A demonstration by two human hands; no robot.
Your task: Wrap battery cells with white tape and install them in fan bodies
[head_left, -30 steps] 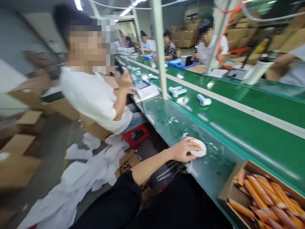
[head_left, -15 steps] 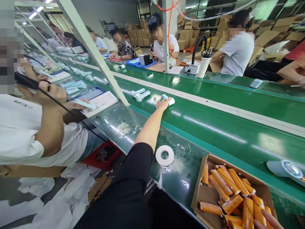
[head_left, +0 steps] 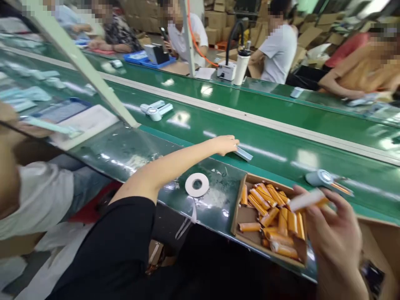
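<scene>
My left hand [head_left: 225,145] stretches over the green conveyor belt [head_left: 200,127], its fingers closed on a pale blue plastic fan piece [head_left: 244,154]. Much of that piece is hidden behind the hand. At the right, my right hand [head_left: 336,233] pinches an orange battery [head_left: 308,201] with a white face, slightly blurred, above a cardboard box [head_left: 235,227]. Several orange batteries [head_left: 283,221] with thin dark wires lie in the box. Beyond the box, a pale blue fan [head_left: 321,178] rests on the belt.
A roll of white tape [head_left: 196,185] lies on the bench left of the box. More fan pieces [head_left: 156,110] sit farther left on the belt near a slanted metal post [head_left: 78,62]. A co-worker's arm [head_left: 12,133] is at the left; other people sit across the line.
My left hand has moved nearer along the belt, bringing the fan piece with it. My right hand has lifted a battery out of the box. The view has turned to the right.
</scene>
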